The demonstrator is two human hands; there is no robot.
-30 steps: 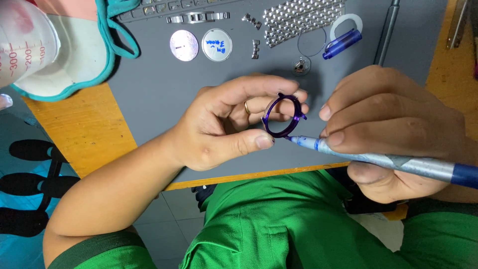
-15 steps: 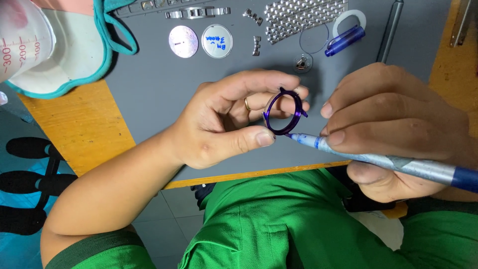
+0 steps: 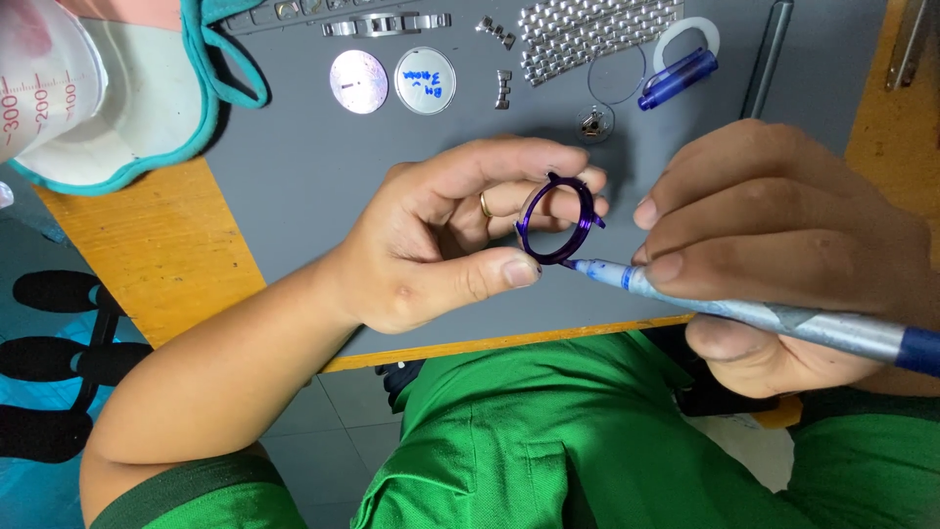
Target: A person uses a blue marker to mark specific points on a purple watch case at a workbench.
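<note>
Ring pinched, pen tip at its lower rim

Your left hand (image 3: pixel 441 245) pinches the purple ring (image 3: pixel 558 220) at frame centre; your right hand (image 3: pixel 774 245) grips the pen (image 3: pixel 764 315), its long axis pointing left.

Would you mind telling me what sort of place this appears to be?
Probably a watch repair bench: a purple watch case ring held in the left hand, a metal watch bracelet and round watch dials on a grey mat.

Looks like a small watch repair workshop. Shown by a grey work mat (image 3: pixel 323 167) on a wooden bench (image 3: pixel 147 255), a silver metal watch band (image 3: pixel 587 34), loose band links (image 3: pixel 502 88), two round watch discs (image 3: pixel 392 80), a tiny watch part (image 3: pixel 593 123), and a purple watch ring (image 3: pixel 558 220) being touched up with a blue pen (image 3: pixel 783 318).
</note>
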